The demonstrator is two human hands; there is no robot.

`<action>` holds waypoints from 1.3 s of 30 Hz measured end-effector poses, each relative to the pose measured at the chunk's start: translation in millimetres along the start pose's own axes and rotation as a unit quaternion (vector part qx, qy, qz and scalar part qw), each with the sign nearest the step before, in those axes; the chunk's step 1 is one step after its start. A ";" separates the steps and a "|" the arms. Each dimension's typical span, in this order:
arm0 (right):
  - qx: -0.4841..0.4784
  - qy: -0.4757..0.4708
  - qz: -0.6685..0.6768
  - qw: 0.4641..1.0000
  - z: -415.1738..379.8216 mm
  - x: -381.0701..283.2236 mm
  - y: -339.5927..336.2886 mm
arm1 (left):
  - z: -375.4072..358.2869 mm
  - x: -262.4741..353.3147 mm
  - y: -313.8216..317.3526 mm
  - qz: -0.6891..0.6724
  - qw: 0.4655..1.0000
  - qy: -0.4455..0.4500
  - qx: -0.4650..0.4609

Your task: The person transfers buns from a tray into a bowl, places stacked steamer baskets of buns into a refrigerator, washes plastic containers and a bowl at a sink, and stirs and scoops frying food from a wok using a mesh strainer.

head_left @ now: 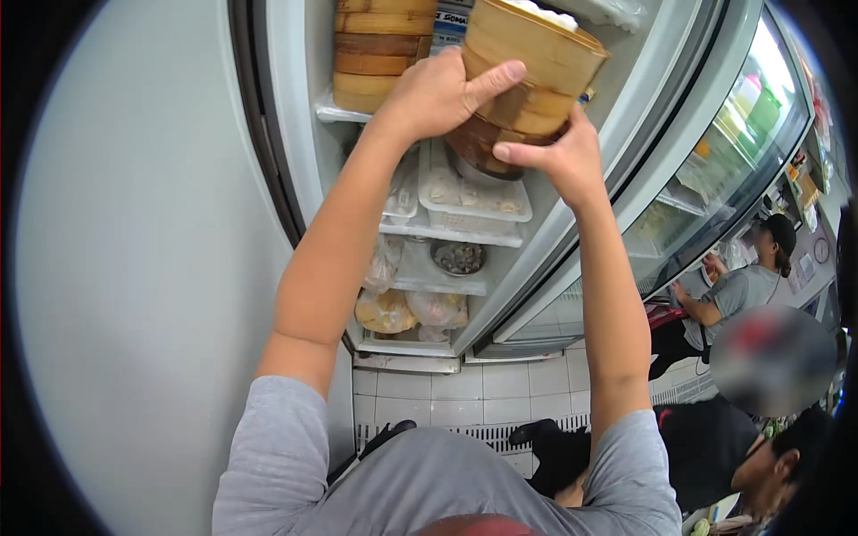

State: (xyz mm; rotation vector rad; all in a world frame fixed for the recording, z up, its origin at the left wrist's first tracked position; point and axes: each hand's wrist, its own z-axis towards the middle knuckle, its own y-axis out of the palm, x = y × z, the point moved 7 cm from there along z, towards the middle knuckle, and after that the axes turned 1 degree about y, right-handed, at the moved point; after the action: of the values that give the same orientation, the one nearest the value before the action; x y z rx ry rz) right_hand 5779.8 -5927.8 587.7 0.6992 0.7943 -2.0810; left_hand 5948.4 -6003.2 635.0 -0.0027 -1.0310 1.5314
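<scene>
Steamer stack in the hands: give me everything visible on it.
The steamer stack is round-walled, bamboo-looking and built of overlapping bands, light tan above and darker brown near the bottom. Something white shows at its top rim; what it is can't be told. It leans, top toward the picture's right, at the open fridge. The left hand grips its left side, thumb across the front; the right hand holds it lower right. Whether its base rests on anything is unclear.

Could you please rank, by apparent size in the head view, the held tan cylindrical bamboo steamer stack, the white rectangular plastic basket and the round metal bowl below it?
1. Tan cylindrical bamboo steamer stack; its nearness may exaggerate this.
2. White rectangular plastic basket
3. Round metal bowl
</scene>
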 end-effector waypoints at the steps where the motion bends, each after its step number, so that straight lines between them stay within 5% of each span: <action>1: -0.006 -0.001 0.017 1.000 20.1 13.1 4.7 | 15.0 -10.1 0.0 0.019 1.000 -0.009 0.020; 6: -0.031 0.027 0.042 0.998 86.5 73.9 16.8 | 71.4 -58.2 17.5 0.080 0.992 -0.005 0.093; 13: -0.017 -0.038 0.035 0.999 113.1 103.5 -6.9 | 80.3 -37.4 62.2 0.171 0.976 -0.084 0.101; 16: 0.006 -0.058 -0.002 0.998 120.2 114.9 -29.3 | 72.2 -15.9 93.0 0.218 0.944 0.062 0.238; 22: 0.022 -0.060 -0.086 0.994 134.7 158.3 -69.7 | 89.7 -5.5 163.6 0.230 0.942 0.069 0.235; 27: -0.024 -0.006 -0.087 0.996 147.3 216.2 -113.7 | 127.9 -7.3 222.5 0.118 0.956 0.096 0.251; 28: 0.041 -0.142 -0.077 0.986 133.9 229.0 -129.7 | 125.8 2.4 243.6 0.068 0.956 0.132 0.253; 29: -0.004 -0.097 -0.058 0.994 113.1 238.4 -150.2 | 118.0 19.0 267.8 -0.006 0.958 0.152 0.244; 31: 0.057 -0.213 -0.090 0.971 48.6 244.0 -206.3 | 97.6 24.1 310.1 -0.220 0.941 0.212 0.146; 32: 0.085 -0.187 -0.094 0.974 15.0 254.6 -239.5 | 85.6 20.7 337.5 -0.253 0.946 0.072 0.190; 33: 0.127 -0.181 -0.100 0.970 -18.2 272.4 -275.4 | 81.2 26.6 379.7 -0.384 0.887 0.254 -0.008; 34: 0.180 -0.166 -0.094 0.965 -53.6 291.1 -314.0 | 74.0 46.6 436.9 -0.509 0.800 0.284 -0.143; 36: 0.268 -0.125 -0.144 0.944 -149.1 302.6 -390.7 | 34.5 89.4 541.0 -0.528 0.743 0.263 -0.315; 39: 0.403 0.008 -0.187 0.896 -291.5 307.9 -469.5 | -35.1 139.8 654.5 -0.497 0.726 0.170 -0.443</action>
State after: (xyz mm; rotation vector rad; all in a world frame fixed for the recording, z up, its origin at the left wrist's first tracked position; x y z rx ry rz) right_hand 5290.4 -5627.5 322.2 1.0528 0.0148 -2.7792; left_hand 5407.5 -5789.2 302.1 -0.3365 -1.0872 -0.0373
